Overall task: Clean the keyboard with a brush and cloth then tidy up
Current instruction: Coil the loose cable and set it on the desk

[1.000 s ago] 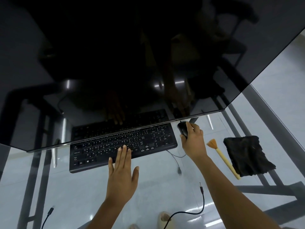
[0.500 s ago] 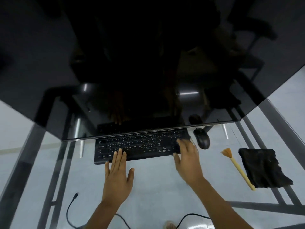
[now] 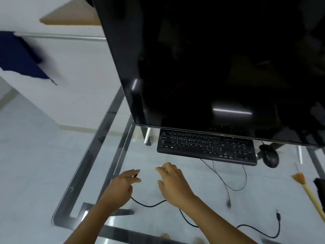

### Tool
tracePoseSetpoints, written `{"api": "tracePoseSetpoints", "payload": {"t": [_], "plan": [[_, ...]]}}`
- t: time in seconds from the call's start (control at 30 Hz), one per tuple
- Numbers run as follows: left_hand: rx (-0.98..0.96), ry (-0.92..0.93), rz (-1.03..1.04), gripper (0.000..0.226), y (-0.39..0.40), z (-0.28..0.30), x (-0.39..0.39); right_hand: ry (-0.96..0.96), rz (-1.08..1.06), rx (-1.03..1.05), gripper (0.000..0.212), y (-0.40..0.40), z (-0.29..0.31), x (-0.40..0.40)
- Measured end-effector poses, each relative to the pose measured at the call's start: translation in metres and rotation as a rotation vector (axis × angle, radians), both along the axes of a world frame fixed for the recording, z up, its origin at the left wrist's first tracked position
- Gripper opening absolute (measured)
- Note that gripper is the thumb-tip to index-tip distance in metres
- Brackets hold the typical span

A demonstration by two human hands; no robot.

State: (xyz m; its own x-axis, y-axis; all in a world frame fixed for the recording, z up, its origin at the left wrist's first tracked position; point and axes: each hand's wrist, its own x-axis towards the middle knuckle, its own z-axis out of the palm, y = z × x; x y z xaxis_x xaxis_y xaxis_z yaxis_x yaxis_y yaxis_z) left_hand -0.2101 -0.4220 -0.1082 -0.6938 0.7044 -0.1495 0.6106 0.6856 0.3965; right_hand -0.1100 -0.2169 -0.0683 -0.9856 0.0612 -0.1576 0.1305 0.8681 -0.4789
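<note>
The left hand (image 3: 123,188) reaches forward over the glass desk (image 3: 109,148) near its left edge, fingers pinched on the plug end of a thin black cable (image 3: 149,206) that trails back under the right wrist. The right hand (image 3: 173,184) hovers just beside it, palm down, fingers loosely curled and holding nothing — both forearms stretch in from the near edge. Toward the back of the desk the black keyboard (image 3: 205,147) lies partly under the dark monitor (image 3: 211,67), apart from both hands. A black mouse (image 3: 269,155) sits just beside its right end. At the right edge lie the brush (image 3: 306,189) and a sliver of dark cloth (image 3: 319,187).
</note>
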Motion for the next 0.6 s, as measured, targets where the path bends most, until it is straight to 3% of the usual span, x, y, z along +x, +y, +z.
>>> {"api": "tracePoseSetpoints", "payload": {"t": [0.17, 0.4, 0.5, 0.6], "plan": [[-0.059, 0.097, -0.181, 0.060, -0.020, -0.004, -0.011, -0.040, 0.031, 0.009, 0.042, -0.018, 0.007, -0.006], [-0.049, 0.105, -0.197, 0.030, -0.027, 0.004, -0.021, -0.072, 0.042, 0.003, 0.040, -0.025, 0.005, -0.005], [-0.029, 0.204, -0.278, 0.033, -0.017, 0.006, -0.023, -0.102, 0.016, -0.084, 0.043, -0.022, 0.007, -0.006], [0.052, 0.167, -0.176, 0.034, 0.005, 0.021, -0.020, -0.176, -0.007, -0.223, 0.052, -0.014, 0.010, -0.008]]}}
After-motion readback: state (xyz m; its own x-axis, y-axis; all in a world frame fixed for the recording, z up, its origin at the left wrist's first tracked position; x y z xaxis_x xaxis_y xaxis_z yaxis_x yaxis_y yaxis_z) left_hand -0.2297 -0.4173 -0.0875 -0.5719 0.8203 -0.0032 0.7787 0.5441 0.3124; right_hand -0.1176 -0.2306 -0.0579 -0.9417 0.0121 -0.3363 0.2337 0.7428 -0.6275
